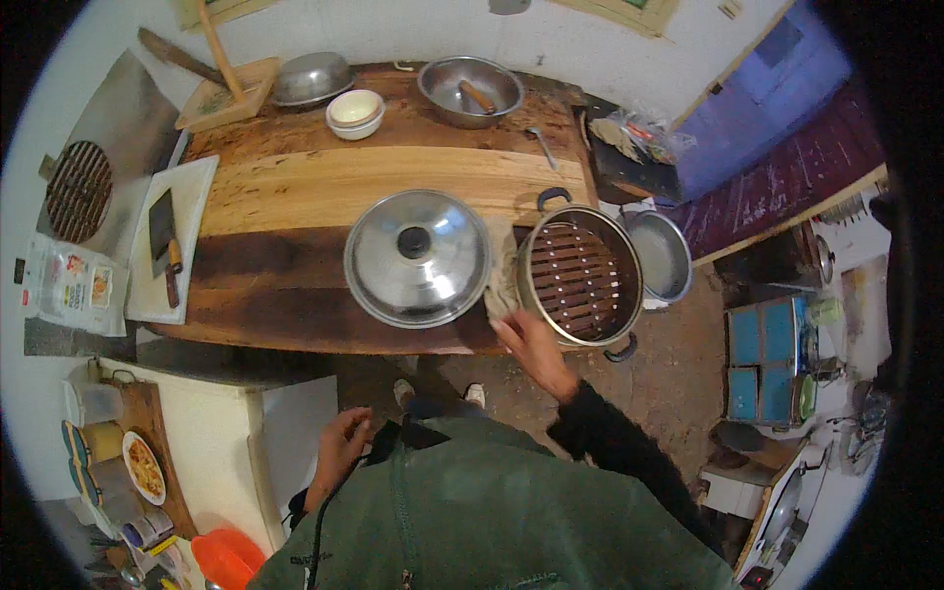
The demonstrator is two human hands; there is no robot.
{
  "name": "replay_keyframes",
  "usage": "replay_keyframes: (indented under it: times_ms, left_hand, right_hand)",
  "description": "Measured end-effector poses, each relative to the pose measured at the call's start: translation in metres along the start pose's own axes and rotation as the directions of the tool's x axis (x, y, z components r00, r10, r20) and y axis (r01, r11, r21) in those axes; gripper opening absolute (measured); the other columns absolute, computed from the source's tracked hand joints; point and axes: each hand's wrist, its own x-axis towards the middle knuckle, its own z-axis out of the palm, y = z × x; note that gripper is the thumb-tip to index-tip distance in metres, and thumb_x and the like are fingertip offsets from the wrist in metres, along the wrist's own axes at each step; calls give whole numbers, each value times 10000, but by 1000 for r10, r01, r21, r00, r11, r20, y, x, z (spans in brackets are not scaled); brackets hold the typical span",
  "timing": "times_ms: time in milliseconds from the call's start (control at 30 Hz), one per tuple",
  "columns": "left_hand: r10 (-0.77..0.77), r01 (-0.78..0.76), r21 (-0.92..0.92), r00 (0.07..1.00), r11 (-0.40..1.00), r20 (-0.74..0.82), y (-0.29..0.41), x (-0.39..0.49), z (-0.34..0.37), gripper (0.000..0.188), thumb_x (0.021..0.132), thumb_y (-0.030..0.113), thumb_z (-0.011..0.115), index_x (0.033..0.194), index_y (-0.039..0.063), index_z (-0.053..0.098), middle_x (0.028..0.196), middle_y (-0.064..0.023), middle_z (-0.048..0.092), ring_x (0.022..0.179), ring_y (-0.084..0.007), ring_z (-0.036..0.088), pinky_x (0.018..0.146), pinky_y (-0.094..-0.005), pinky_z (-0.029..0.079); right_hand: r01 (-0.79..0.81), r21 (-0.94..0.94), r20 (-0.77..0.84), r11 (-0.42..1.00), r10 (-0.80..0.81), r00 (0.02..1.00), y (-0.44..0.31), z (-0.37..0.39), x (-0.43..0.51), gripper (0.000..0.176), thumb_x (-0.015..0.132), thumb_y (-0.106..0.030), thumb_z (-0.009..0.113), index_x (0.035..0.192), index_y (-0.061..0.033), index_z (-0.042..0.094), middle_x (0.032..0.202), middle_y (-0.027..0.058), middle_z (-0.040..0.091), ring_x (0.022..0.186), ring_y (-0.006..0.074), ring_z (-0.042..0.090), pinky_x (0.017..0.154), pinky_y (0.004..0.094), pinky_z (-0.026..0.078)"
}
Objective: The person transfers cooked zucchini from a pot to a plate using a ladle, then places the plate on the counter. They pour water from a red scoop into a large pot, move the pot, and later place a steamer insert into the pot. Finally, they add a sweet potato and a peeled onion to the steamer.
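Note:
My right hand [529, 346] is at the table's front edge, its fingertips at the lower end of a beige cloth [503, 276]; whether they grip it, I cannot tell. The cloth lies between a domed steel lid [417, 284] with a black knob and a two-handled steel pot [636, 284]. Inside the pot is a brown slatted rack [575, 280]. My left hand [343, 446] hangs in front of my body near the jacket, fingers curled; nothing shows in it.
Behind stand an upturned metal bowl [313, 77], nested white bowls [355, 114] and a steel basin [435, 92] holding a wooden-handled tool. A cleaver [161, 225] lies on the white cutting board [198, 221] at left. Another metal basin [664, 258] is right of the pot.

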Motion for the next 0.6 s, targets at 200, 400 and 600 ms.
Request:
replay_keyframes:
  times_ms: [200,400,600]
  left_hand:
    - [148,-165,160,982,973,115,54,21,51,219,889,95,594,1103,57,626,962,-119,654,789,-203,646,668,-313,510]
    - [148,-175,219,980,960,134,63,13,107,225,878,95,601,1095,42,623,960,-135,659,785,-229,652,699,-339,514]
    - [-38,20,244,997,970,67,47,-37,138,254,856,88,618,1103,35,621,918,-140,670,799,-234,664,687,-332,513]
  right_hand:
    - [-466,870,272,160,633,725,103,-59,-113,547,917,-462,554,1191,2,460,935,117,600,792,190,602,615,276,491]
    - [-177,984,95,24,766,635,188,-105,-124,666,899,-500,554,1316,-15,369,1186,183,528,1024,233,562,744,336,539]
    - [-347,917,251,198,392,885,249,-137,-82,363,870,-123,545,1187,46,493,1092,178,602,943,232,627,735,345,560]
